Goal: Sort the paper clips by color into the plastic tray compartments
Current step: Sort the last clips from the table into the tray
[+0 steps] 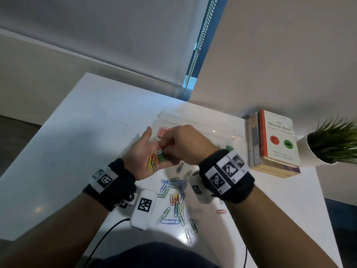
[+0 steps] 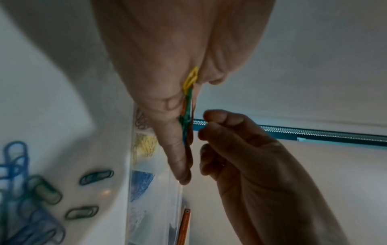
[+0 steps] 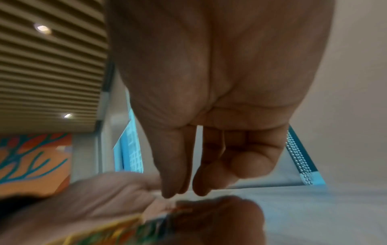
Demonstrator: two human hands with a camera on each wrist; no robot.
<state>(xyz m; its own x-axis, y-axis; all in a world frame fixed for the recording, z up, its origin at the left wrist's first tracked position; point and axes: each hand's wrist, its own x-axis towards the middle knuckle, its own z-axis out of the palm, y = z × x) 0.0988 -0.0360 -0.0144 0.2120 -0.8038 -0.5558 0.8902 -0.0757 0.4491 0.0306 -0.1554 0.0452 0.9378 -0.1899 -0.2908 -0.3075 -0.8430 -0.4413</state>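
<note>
Two hands [image 1: 146, 151] work over one clear plastic tray [image 1: 222, 130]. One stack of books [image 1: 274, 144] and one potted plant [image 1: 332, 142] stand beside it. The loose paper clips [image 1: 175, 200] overlap too much to count.

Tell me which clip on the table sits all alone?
The red clip, on the table right of the mixed pile, near the right arm. The others lie bunched together.

Glossy white table [image 1: 81, 120], clear plastic tray [image 1: 222, 128], shiny coated clips [image 1: 174, 200], matt paper book [image 1: 278, 136].
</note>
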